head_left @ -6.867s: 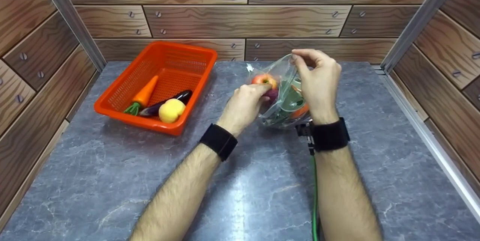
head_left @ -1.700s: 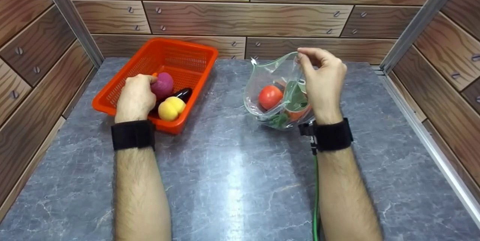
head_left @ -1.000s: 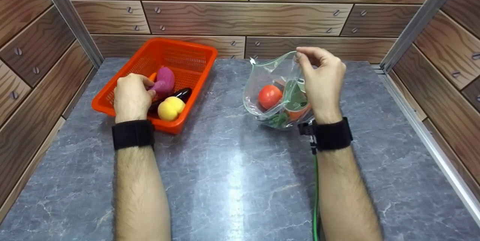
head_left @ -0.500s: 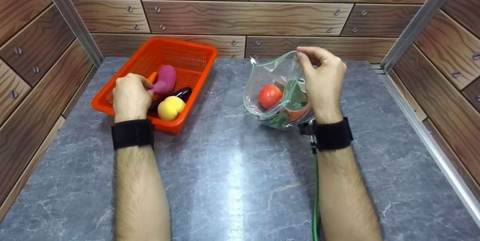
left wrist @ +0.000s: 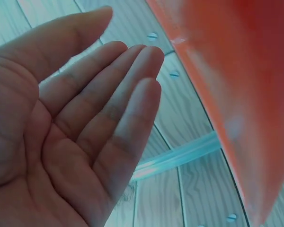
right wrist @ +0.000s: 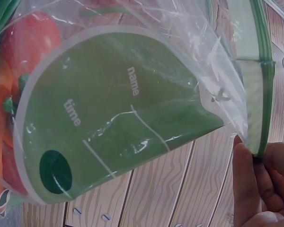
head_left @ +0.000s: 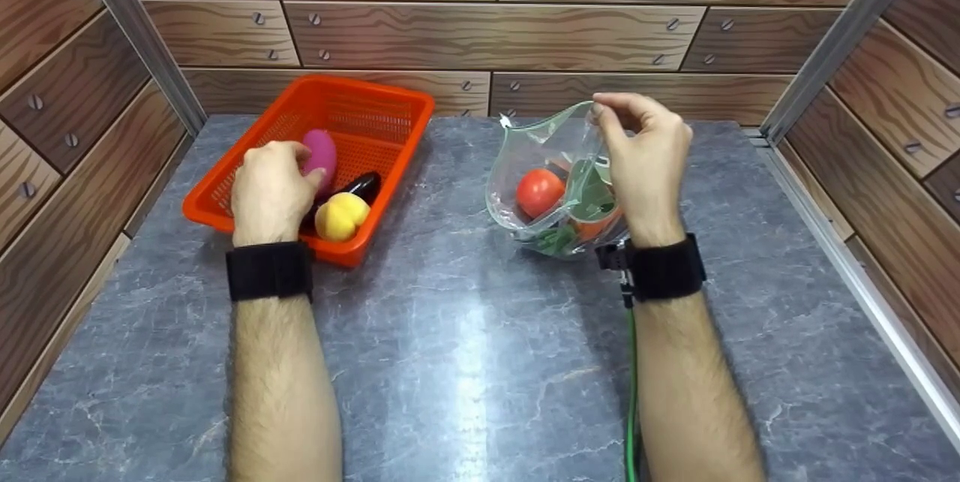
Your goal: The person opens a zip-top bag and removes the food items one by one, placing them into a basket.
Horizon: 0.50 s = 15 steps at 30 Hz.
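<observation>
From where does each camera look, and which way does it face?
Head: on the head, forward and down at the orange basket and clear bag; left hand, right hand and forearms show.
Left wrist: on that wrist, toward the basket's blurred side; palm and fingers show.
Right wrist: on that wrist, facing the bag's green label; pinching fingers show.
Head and right wrist share the bag.

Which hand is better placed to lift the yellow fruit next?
Probably the left hand: it's at the basket, fingers open, near the yellow fruit; the right hand pinches the bag.
</observation>
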Tool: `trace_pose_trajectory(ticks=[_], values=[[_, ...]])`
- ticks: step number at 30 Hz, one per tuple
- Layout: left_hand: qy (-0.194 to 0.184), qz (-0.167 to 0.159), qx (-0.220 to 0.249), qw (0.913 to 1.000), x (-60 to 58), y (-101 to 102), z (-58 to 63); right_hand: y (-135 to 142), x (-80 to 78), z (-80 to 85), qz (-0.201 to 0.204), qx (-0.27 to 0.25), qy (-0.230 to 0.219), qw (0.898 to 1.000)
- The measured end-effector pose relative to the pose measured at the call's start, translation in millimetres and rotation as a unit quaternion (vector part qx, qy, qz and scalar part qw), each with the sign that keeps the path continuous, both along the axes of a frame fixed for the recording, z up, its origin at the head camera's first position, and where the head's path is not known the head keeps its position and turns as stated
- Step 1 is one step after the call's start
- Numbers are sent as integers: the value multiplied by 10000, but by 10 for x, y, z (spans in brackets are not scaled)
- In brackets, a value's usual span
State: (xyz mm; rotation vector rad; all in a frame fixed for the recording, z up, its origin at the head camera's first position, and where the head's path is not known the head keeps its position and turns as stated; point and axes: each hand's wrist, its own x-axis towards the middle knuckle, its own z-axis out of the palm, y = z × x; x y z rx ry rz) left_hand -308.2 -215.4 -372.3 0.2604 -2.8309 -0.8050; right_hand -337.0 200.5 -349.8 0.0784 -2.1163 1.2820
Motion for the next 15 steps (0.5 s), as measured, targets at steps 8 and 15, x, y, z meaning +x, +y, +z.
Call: trace_pose_trajectory(ticks=[8,15], values=[[433,-717,-327,9959,67,286,138,-3,1,2,12,7,14,10000],[830,-1169,-451,9886,77,596,209,1,1,-5,3,3,6,10000]])
